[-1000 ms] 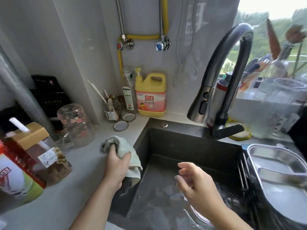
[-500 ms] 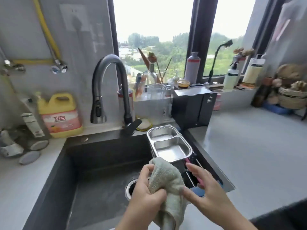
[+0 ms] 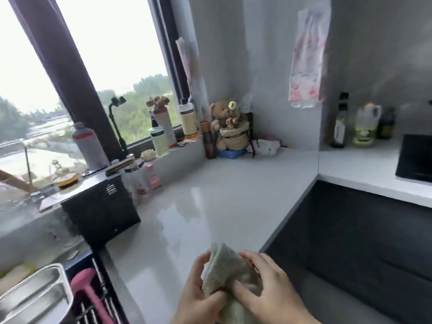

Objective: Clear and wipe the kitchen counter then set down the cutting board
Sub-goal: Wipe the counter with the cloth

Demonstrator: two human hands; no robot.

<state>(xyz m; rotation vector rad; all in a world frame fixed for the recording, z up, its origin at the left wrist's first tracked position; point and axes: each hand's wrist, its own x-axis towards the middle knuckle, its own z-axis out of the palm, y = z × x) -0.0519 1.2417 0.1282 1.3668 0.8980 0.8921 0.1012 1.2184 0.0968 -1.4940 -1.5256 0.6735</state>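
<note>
Cloth [image 3: 222, 270], one; left hand [image 3: 198, 300], right hand [image 3: 273, 295]

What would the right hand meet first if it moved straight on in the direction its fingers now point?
The cloth, which the right hand holds; just beyond, likely the left hand gripping the same cloth, though depth is unclear.

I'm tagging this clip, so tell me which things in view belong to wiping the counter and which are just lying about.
In the job: cloth, held by the left hand and right hand; grey counter beneath them.

Lying about: teddy bear, woven basket, black box, oil jug, steel tray.
</note>
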